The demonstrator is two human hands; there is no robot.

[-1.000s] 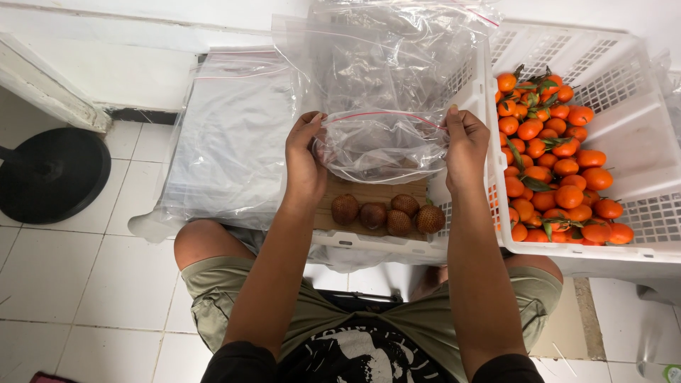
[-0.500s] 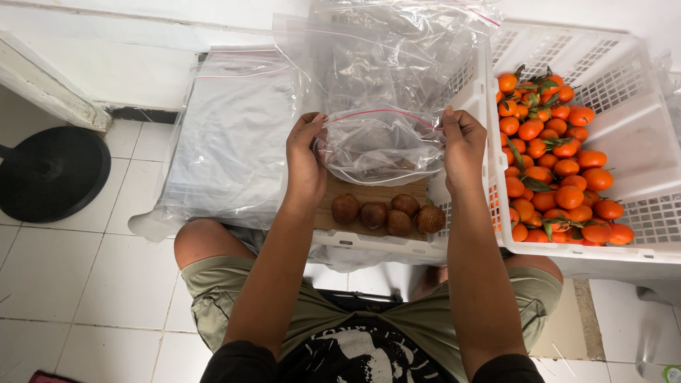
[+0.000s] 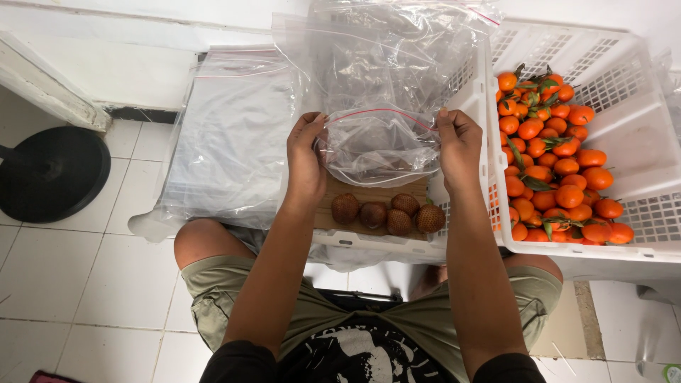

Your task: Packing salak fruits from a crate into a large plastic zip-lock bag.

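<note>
- Holding: left hand (image 3: 305, 159) and right hand (image 3: 460, 145) each pinch one end of the red-lined top edge of a clear zip bag (image 3: 379, 145); both hands are clenched on the plastic, thumbs toward the middle.
- Position of bag: hangs between the two hands, above a wooden board (image 3: 376, 193), its lower part sagging just over the far edge of the board. Contents cannot be told through the crinkled film.
- Change, right hand: it sits slightly higher and closer to the left hand than one second ago, so the seal line runs shorter and more arched.
- Change, left hand: almost none; thumb rests at the same corner as before.
- Meaning, as a judgement: the two hands appear to be working along the seal strip, either pressing it closed or easing it apart; which of the two cannot be told.
- Unchanged: five brown scaly fruits (image 3: 389, 214) lie in a row on the board, untouched, below the bag.
- Unchanged: a white crate (image 3: 631, 135) of small orange citrus (image 3: 557, 170) with leaves stands at the right, just beside the right hand.
- Unchanged: a stack of flat clear bags (image 3: 237, 135) lies at the left; a black round base (image 3: 50, 174) rests on the tiled floor (image 3: 85, 284).
</note>
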